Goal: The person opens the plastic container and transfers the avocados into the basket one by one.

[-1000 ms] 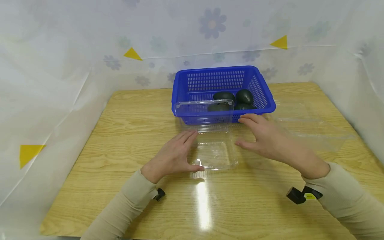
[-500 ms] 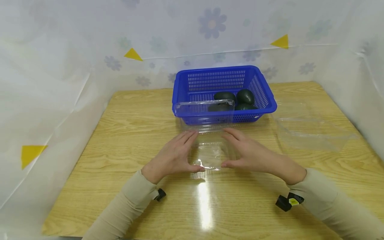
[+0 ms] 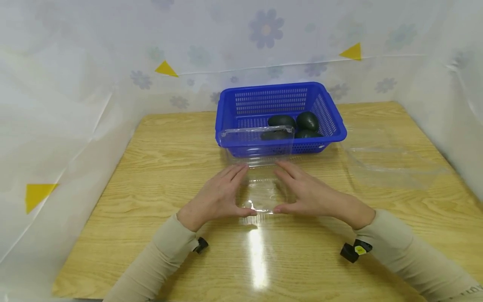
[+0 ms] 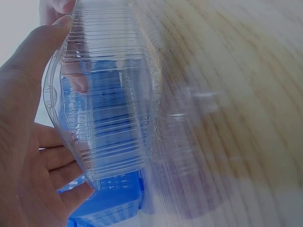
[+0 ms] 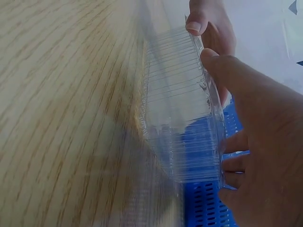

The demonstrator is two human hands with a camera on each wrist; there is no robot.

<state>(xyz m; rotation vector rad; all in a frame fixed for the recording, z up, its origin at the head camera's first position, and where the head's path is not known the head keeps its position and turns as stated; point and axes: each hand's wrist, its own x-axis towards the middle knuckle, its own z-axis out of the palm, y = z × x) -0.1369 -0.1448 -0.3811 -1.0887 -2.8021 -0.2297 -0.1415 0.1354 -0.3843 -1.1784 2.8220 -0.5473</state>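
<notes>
A clear plastic clamshell container (image 3: 262, 195) sits on the table between the hands, its lid (image 3: 256, 144) raised at the back in front of the blue basket. The left hand (image 3: 219, 193) holds the container's left side, thumb at the front corner and fingers toward the back. On the opposite side, the right hand (image 3: 307, 193) holds it the same way. Ribbed walls of the container (image 4: 109, 118) show in the left wrist view, with the fingers (image 4: 61, 165) along its rim. In the right wrist view the thumb (image 5: 215, 59) lies at the rim too.
Behind the container stands a blue perforated basket (image 3: 271, 86) with several dark green, avocado-like fruits (image 3: 307, 121) in it. Another clear plastic container (image 3: 392, 170) lies at the right of the wooden table (image 3: 162, 151). White sheeting (image 3: 211, 37) encloses the back and sides.
The right hand has come left and down from beside the basket's front to the container's right side. The left hand and the container have stayed in place.
</notes>
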